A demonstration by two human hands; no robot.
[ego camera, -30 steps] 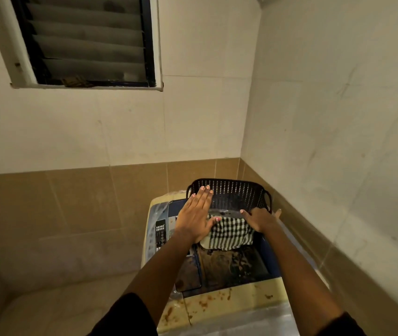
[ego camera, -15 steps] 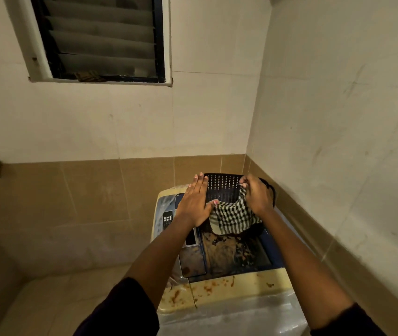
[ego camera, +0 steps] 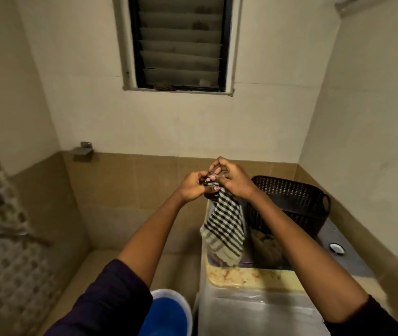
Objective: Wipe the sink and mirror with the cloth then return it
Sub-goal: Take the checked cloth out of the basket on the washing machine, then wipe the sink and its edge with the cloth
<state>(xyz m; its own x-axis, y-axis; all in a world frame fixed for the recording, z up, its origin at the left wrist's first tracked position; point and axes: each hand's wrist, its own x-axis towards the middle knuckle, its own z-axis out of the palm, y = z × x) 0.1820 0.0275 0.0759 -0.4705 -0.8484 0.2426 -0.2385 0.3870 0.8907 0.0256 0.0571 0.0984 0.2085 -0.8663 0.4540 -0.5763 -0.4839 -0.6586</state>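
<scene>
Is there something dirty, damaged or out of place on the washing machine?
Yes. The washing machine's cream front edge carries brownish, rust-like stains, and the lid area beside the hanging checked cloth looks smeared too. A small white round thing lies loose near the black basket.

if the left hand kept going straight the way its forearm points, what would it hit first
The left hand already touches the right hand over the checked cloth. Past those, probably the brown tiled wall behind; depth is unclear.
</scene>
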